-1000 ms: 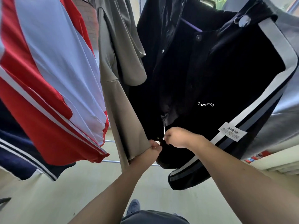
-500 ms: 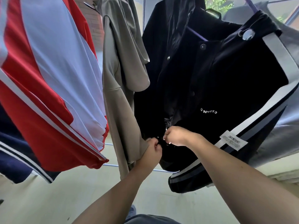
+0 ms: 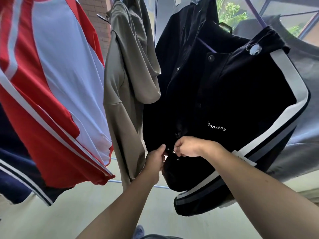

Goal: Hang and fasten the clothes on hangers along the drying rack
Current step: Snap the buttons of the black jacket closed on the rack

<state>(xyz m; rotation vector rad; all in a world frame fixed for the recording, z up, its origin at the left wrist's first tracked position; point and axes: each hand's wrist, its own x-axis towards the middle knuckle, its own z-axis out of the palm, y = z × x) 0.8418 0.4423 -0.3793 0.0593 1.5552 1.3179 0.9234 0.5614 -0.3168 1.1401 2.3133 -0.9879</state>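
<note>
Black jacket [image 3: 229,94] hangs at centre-right. Left hand [image 3: 155,159] pinches its front edge at seven o'clock; right hand [image 3: 188,147], just beside at three o'clock, pinches the facing edge.

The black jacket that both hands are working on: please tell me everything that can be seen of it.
The black jacket hangs on a hanger, between an olive garment on its left and a grey one on its right. The cloth looks dark and matte, with wide white and grey stripes, round snap buttons along the front, small white print reading 101953, and a white label. The left hand and the right hand each pinch a front edge near the hem, at the lowest snaps.
</note>
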